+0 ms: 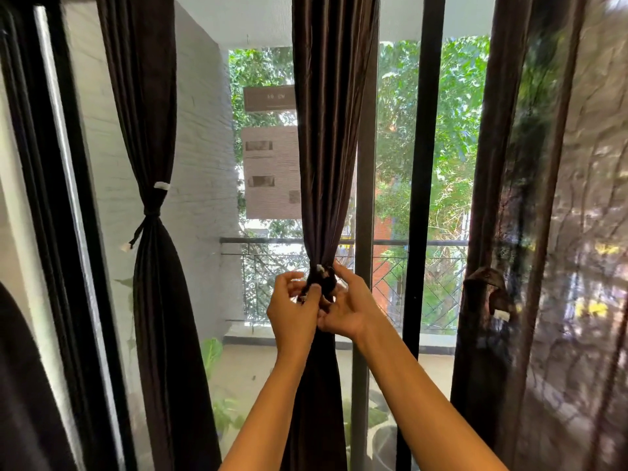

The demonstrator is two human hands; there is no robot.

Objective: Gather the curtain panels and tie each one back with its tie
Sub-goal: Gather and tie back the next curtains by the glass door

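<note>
- Both grips are working at one spot: the left hand (292,313) is pinching a white-tipped end of the dark fabric tie (325,283) between thumb and fingers, and the right hand (350,310) is curling its fingers round the knot of this tie from the other side.
- The tie is sitting round the middle dark brown satin curtain panel (331,147), which is hanging in the centre of the window.
- At the height of the hands the panel is being squeezed into a narrow bunch; above and below this point the cloth is spreading out again.
- The fingers are covering part of the knot, so I cannot tell whether it is finished.
- On the left a second dark brown curtain panel (149,113) is hanging already gathered, and a thin dark cord tie (152,212) is holding its waist, with two white tips sticking out.
- On the right a third dark curtain panel (482,362) is hanging ungathered, and a brown tie with a white tip (489,287) is dangling on its front.
- Behind the glass a black upright window bar (424,147), a metal balcony railing (407,243), a white brick wall (200,147) and green trees (452,113) are showing.
</note>
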